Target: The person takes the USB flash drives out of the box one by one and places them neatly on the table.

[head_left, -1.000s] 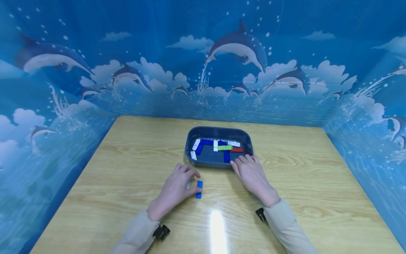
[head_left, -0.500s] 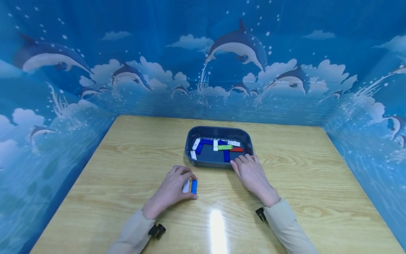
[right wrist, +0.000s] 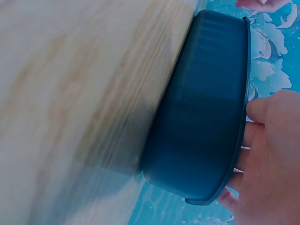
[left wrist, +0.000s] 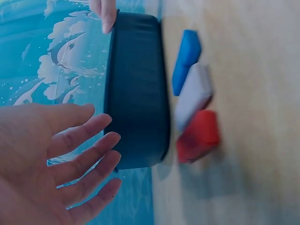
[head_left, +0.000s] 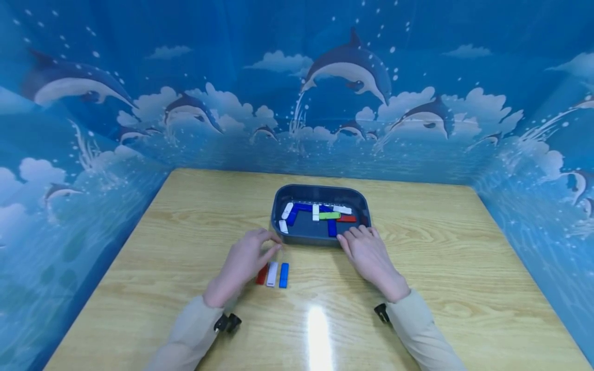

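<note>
Three small oblong blocks lie side by side on the table: a red block [head_left: 262, 275], a white block [head_left: 272, 274] and a blue block [head_left: 284, 275]. My left hand [head_left: 242, 262] hovers above the red one, covering part of it, with its fingers towards the near left corner of a dark tub [head_left: 308, 240]. Nothing is in its spread fingers [left wrist: 89, 164] in the left wrist view. My right hand [head_left: 370, 256] grips the tub's near right corner, fingers over the rim and thumb against it.
Inside the tub are several more blocks, among them a lime green block [head_left: 329, 216], a red block [head_left: 346, 219] and white and blue ones. A dolphin-printed backdrop [head_left: 297, 149] surrounds the wooden table [head_left: 445, 268] at the back and sides.
My left hand pulled the blue block left beside the white one, let go and moved forward towards the tub. The white and red blocks came into view. My right hand stayed put.
</note>
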`<state>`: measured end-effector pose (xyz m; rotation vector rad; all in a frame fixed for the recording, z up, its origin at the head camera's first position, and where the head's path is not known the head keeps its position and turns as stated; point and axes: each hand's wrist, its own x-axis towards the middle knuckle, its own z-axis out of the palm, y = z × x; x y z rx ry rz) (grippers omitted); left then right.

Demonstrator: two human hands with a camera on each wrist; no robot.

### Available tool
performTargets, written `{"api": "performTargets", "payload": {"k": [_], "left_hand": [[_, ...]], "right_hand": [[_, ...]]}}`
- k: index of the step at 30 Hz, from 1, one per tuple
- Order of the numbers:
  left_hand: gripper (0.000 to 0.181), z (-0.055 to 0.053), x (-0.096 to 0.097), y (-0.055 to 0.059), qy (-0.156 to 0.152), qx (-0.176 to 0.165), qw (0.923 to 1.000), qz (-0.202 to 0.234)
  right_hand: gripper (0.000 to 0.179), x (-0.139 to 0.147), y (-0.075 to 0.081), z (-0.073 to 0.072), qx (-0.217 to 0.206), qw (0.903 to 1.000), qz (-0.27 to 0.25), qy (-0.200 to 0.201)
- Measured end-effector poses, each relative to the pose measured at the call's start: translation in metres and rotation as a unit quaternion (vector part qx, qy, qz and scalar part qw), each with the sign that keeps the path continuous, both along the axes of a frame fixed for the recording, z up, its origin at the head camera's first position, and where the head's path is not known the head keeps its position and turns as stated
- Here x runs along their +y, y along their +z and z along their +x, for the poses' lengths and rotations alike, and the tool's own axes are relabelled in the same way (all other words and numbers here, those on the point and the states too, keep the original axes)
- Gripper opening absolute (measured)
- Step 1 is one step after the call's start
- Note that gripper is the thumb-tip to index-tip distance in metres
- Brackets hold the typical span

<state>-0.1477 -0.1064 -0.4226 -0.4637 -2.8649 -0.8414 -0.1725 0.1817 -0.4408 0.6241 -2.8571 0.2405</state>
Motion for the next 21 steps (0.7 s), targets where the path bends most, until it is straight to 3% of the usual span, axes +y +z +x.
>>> {"api": "performTargets", "payload": {"k": [7,12,17,21], "left_hand": [[0.008,-0.02,0.01,0.022,0.02,0.002,0.9997,0.009],[0.01,-0.042,0.026,0.03,0.028,-0.013,0.9995,-0.006],[0.009,-0.066,0.04,0.028,0.019,0.002,0.9995,-0.026],[0.009,-0.081,0.046,0.018,0.016,0.034,0.9954,-0.088]], "right_hand": [[0.039,0.0,-0.001,0.0,-0.002,1.0,-0.001,-0.002],[0.037,0.001,-0.001,0.001,0.0,1.0,-0.003,-0.002],[0.037,0.001,-0.001,0.001,0.004,1.0,-0.003,0.001],[0.037,0.0,-0.002,0.001,0.001,1.0,-0.004,0.001]]}}
